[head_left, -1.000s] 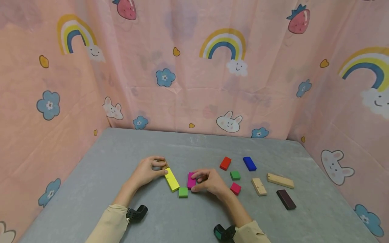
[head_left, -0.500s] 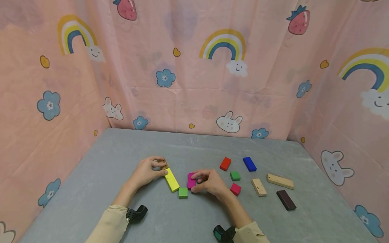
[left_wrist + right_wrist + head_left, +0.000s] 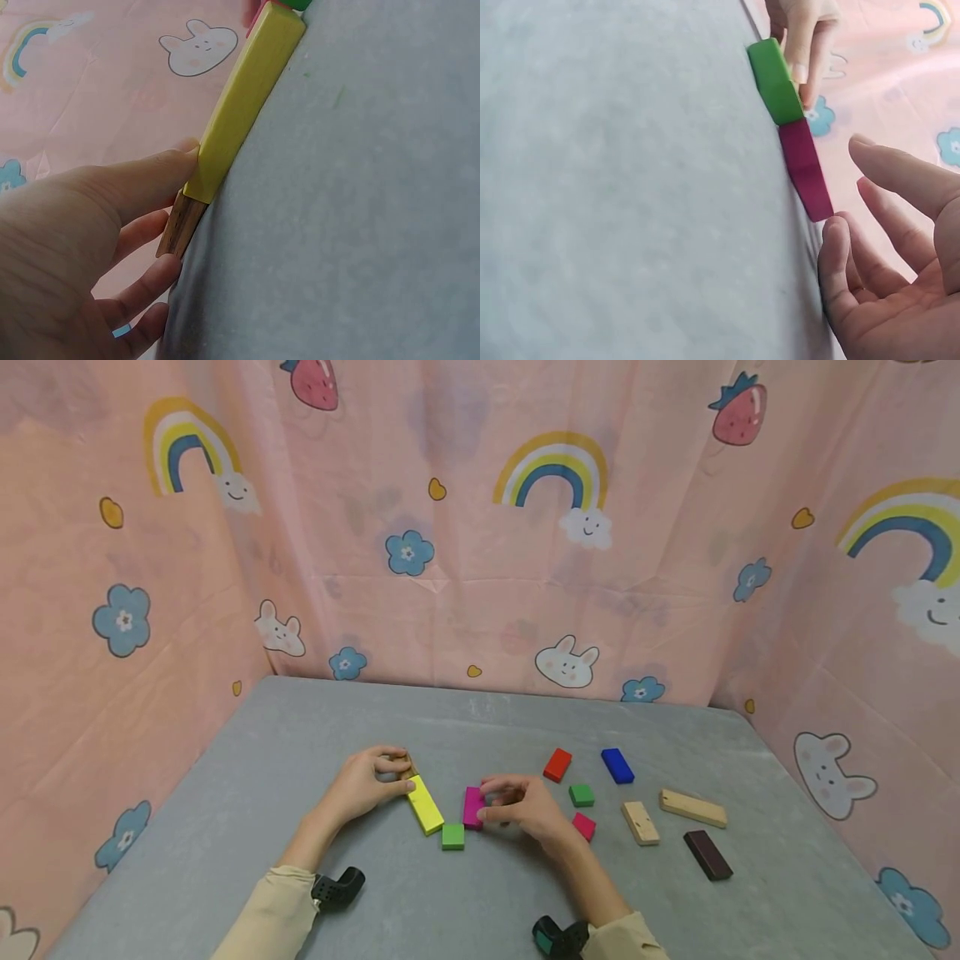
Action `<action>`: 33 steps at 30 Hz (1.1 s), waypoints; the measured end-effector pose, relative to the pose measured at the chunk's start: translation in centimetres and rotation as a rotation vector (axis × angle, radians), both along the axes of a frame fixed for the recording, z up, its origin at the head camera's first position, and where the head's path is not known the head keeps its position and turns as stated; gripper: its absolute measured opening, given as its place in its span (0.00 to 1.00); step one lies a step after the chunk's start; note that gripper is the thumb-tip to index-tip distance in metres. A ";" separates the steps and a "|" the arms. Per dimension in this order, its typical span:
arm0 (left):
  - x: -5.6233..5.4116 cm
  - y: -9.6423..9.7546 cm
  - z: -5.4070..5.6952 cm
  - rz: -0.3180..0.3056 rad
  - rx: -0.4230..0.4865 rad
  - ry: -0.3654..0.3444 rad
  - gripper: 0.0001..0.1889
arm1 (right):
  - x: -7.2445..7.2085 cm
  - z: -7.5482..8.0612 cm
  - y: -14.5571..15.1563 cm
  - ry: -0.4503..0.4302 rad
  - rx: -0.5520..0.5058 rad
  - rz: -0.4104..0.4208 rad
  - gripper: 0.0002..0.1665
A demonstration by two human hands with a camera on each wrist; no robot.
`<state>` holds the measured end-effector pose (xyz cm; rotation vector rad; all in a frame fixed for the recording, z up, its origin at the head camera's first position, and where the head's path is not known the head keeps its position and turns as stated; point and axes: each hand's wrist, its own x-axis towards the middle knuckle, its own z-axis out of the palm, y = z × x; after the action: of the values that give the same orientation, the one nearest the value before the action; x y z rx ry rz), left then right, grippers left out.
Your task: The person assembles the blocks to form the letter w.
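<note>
The left hand [image 3: 366, 783] is gripping the brown block [image 3: 182, 223] at the far end of the yellow block [image 3: 425, 807]. Right of the yellow block, the right hand [image 3: 527, 808] is hanging loose beside the magenta block [image 3: 472, 807].

1. The bench [image 3: 420, 910] lies before the curtain [image 3: 465, 610].
2. On it, the near block [image 3: 453, 837] sits between left block [image 3: 425, 807] and middle block [image 3: 472, 807].
3. Left hand [image 3: 365, 782]: at the left block's far end.
4. Right of the middle block: right hand [image 3: 531, 810] and seven other blocks [image 3: 640, 823].
</note>
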<state>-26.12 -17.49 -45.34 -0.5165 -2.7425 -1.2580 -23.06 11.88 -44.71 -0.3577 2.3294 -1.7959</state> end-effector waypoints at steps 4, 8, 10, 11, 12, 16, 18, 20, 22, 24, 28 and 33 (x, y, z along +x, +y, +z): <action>0.0 0.0 0.0 -0.004 0.004 0.004 0.21 | -0.3 0.7 0.8 0.031 0.004 -0.049 0.17; 0.0 -0.1 0.0 -0.004 0.005 0.003 0.21 | -1.0 1.1 2.6 0.080 0.030 -0.101 0.17; 0.0 -0.1 0.0 -0.003 0.005 0.002 0.21 | -1.5 1.3 3.8 0.100 0.034 -0.129 0.18; 0.0 -0.1 0.0 -0.002 0.004 0.002 0.21 | -1.7 1.5 4.4 0.107 0.046 -0.147 0.18; 0.0 -0.1 0.0 -0.001 0.002 0.002 0.21 | -1.9 1.6 5.1 0.116 0.060 -0.165 0.18; 0.0 0.0 -0.1 -0.001 -0.002 0.000 0.21 | -2.9 1.8 7.7 0.145 0.126 -0.221 0.18; 0.0 0.0 -0.1 0.002 -0.005 -0.001 0.21 | -3.4 1.6 8.8 0.160 0.152 -0.223 0.18; -0.1 0.0 -0.1 0.004 -0.005 -0.003 0.21 | -3.8 1.2 9.7 0.157 0.165 -0.216 0.19; -0.1 -0.1 -0.1 0.005 -0.005 -0.003 0.21 | -4.1 0.8 10.4 0.144 0.168 -0.208 0.20; -0.1 -0.1 -0.1 0.003 -0.002 -0.003 0.21 | -4.4 0.6 10.8 0.123 0.165 -0.195 0.22; -0.1 -0.1 -0.1 -0.001 0.001 -0.001 0.21 | -4.7 0.3 11.0 0.079 0.187 -0.173 0.24; -0.1 -0.1 -0.2 -0.003 -0.006 0.007 0.21 | -5.0 0.3 10.7 0.057 0.268 -0.184 0.23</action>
<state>-26.18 -17.59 -45.51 -0.5244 -2.7415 -1.2470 -28.02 22.57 -44.42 -0.1611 2.6765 -1.5320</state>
